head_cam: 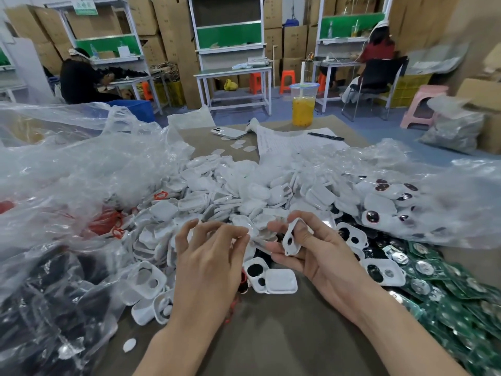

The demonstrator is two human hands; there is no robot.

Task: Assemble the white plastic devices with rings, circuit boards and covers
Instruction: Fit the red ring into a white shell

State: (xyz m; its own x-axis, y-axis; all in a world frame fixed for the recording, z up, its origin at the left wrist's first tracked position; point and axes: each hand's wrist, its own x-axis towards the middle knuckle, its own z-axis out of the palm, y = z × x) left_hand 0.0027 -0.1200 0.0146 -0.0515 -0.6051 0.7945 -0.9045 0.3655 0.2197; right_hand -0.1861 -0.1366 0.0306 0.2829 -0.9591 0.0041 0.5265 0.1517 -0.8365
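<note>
My right hand (pixel 320 256) grips a white plastic shell (pixel 291 238) with two holes, held on edge above the table. My left hand (pixel 208 256) hovers just left of it with its fingers curled, thumb and forefinger tips close together. I cannot tell whether anything is between them. A heap of white shells and covers (pixel 230 196) fills the middle of the table. Green circuit boards (pixel 447 289) lie at the right. Red rings (pixel 108 223) show inside a clear bag at the left. Two white shells (pixel 273 279) lie under my hands.
Clear plastic bags crowd both sides: one with dark parts (pixel 40 294) at the left, one with finished white devices (pixel 393 210) at the right. Farther back lie a phone (pixel 229 132), a pen (pixel 325 136), a paper sheet (pixel 292 145) and an orange-filled jar (pixel 303 104). People sit at benches behind.
</note>
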